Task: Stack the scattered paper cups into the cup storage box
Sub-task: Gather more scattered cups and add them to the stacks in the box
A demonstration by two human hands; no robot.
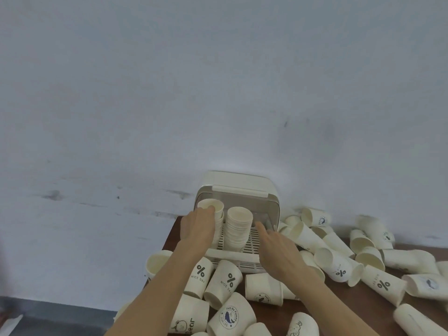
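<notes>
Gripping the top of the left stack point(214, 220) from its outer side, the left hand point(197, 226) had its fingers curled round the rim of the uppermost cup, while the right hand point(276, 248) reached forward with fingers extended and holding nothing, its fingertips at the tray of the cup storage box point(238, 184) just right of the second stack point(238, 226). Both stacks stood upright, mouths up, side by side on the slatted tray point(251, 241), with the box's lid raised behind them against the wall point(169, 93). Loose paper cups point(224, 283) lay mostly on their sides across the brown table point(363, 301), near the person and to the right. Judging from this, the right hand was nearer the larger heap on the right, and any next cup would have to be turned upright to match the vertical axis of the stacks.
</notes>
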